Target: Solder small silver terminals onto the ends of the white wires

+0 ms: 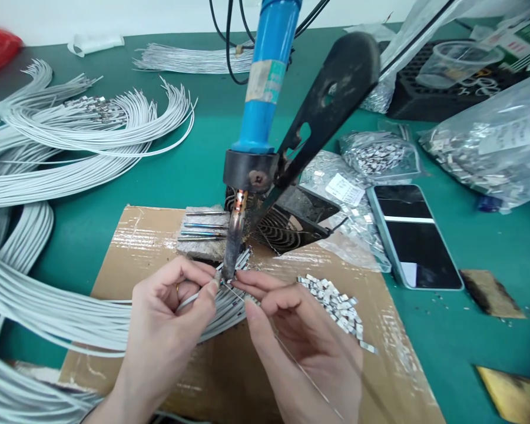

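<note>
A person's left hand [168, 318] is closed on a white wire [188, 300], with the thumb and first finger pinching it close to its end. That end points to the right and a little away from the person, toward the hot end of a blue soldering iron [260, 97]. The iron hangs from a black holder [324, 103], long and slanted, with its handle up high and its tip pointing down between the two hands. The right hand [300, 335] pinches a thin metal wire [307, 374] between thumb and fingers. This wire is long and runs on a slant, from the near side at the right up to the left, and its far end is right by the iron's tip. The fingertips crowd there, so one cannot tell what touches what.

All this is over the middle of a brown cardboard sheet [123, 247], nearer its far edge. A bunch of white wires [62, 297] comes in over the cardboard's left edge and passes behind the left hand. A pile of little white and silver parts [333, 303] lies toward the cardboard's right edge. Past that edge, a phone [413, 250] lies on the green worktop [212, 129].
</note>
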Motion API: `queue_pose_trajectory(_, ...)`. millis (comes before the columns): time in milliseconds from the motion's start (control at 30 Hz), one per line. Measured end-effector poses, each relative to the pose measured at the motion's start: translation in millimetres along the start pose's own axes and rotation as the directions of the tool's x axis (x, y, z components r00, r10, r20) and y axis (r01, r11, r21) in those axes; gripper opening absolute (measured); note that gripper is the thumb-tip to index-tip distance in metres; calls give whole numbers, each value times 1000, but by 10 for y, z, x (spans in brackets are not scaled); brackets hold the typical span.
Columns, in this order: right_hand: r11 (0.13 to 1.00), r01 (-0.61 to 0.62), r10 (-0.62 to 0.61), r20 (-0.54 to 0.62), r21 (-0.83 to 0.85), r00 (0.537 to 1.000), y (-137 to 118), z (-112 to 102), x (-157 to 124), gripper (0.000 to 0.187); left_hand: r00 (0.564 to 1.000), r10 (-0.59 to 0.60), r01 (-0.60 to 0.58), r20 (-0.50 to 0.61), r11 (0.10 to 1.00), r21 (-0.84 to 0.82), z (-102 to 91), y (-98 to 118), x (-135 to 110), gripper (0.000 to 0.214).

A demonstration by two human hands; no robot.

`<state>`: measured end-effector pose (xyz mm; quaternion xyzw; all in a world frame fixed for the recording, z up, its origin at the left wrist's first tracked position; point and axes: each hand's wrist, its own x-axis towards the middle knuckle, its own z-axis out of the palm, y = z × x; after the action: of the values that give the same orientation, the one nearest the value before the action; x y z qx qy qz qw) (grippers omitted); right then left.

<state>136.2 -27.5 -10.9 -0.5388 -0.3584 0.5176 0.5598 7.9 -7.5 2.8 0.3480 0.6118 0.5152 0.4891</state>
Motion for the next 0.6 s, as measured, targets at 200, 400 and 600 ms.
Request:
queue_pose_trajectory(200,1000,8,-8,-2,-19,1000,11,1,0,21,1000,0,0,-3,1000,22,2,22,22,13)
queue_pose_trajectory(400,999,24,-24,-1,-40,1000,19,-7,-1,21,1000,-27,27,13,998,61,12,39,45,12)
queue_pose_trajectory(600,1000,16,-16,0,-15,1000,19,-1,9,21,1000,-21,20,21,999,40,13,42,43,13)
